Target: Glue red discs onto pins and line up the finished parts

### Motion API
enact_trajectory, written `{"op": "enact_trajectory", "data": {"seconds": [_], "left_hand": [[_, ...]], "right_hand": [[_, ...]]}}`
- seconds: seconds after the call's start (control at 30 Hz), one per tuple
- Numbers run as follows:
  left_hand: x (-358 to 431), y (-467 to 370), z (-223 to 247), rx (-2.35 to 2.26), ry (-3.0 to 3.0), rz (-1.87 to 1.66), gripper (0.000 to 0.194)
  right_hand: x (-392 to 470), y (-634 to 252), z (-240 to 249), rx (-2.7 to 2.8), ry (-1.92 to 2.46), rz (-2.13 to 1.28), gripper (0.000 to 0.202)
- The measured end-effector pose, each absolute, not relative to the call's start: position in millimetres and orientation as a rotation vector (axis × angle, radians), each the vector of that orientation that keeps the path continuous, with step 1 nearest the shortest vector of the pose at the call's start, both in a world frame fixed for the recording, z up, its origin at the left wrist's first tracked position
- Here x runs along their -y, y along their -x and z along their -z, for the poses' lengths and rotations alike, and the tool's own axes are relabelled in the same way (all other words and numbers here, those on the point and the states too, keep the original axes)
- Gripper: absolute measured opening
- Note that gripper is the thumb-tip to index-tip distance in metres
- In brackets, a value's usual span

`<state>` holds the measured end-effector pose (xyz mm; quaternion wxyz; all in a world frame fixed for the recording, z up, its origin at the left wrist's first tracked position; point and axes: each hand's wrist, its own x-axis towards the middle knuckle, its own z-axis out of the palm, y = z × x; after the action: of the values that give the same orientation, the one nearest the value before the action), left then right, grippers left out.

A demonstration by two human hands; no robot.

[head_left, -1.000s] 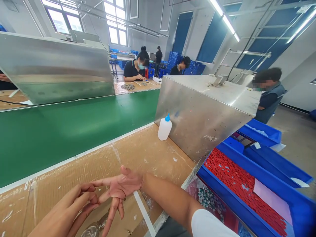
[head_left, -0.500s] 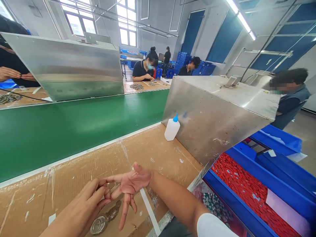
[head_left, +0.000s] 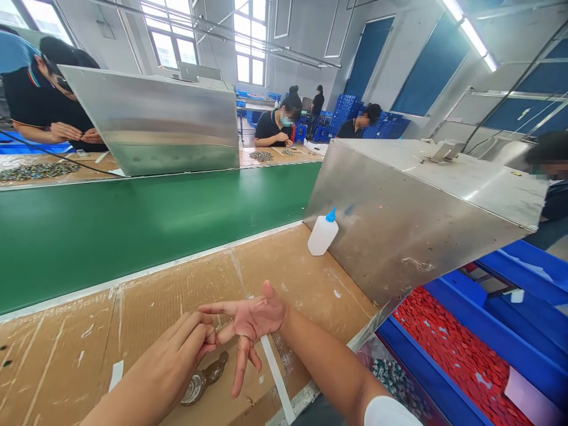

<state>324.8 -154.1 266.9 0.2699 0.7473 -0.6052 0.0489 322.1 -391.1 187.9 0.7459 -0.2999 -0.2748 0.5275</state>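
Observation:
Over the cardboard-covered table (head_left: 146,313), my left hand (head_left: 181,349) has its fingers closed around a finger of my right hand. My right hand (head_left: 255,322) is palm up with its other fingers spread, and no object shows in it. Below the hands a small round glass dish (head_left: 193,390) lies on the cardboard, partly hidden by my left hand. A white bottle with a blue cap (head_left: 323,235) stands beyond my right hand, against the metal box.
A green conveyor belt (head_left: 155,219) runs behind the table. The large metal box (head_left: 390,225) stands at the right. Blue bins with red pieces (head_left: 452,349) sit at the lower right. Several people work beyond the belt, near another metal box (head_left: 164,124).
The view has swung left, so the scene sits further right and more of the person at the far left shows. My hands keep nearly the same hold on each other.

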Motion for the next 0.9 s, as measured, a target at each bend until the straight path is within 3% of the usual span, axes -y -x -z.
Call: {"op": "enact_trajectory", "data": {"seconds": [0.47, 0.57, 0.9], "left_hand": [[152.2, -325.2, -286.7, 1.493, -1.989, 0.195, 0.005], [151.0, -327.9, -287.2, 1.492, -1.986, 0.170, 0.018], [154.9, -324.4, -291.3, 1.488, -1.993, 0.008, 0.017]], "right_hand": [[392.4, -286.0, -213.8, 0.612, 0.402, -0.937, 0.128], [393.0, -283.1, -222.0, 0.638, 0.382, -0.887, 0.132], [394.6, -283.0, -228.3, 0.581, 0.472, -0.904, 0.140]]}}
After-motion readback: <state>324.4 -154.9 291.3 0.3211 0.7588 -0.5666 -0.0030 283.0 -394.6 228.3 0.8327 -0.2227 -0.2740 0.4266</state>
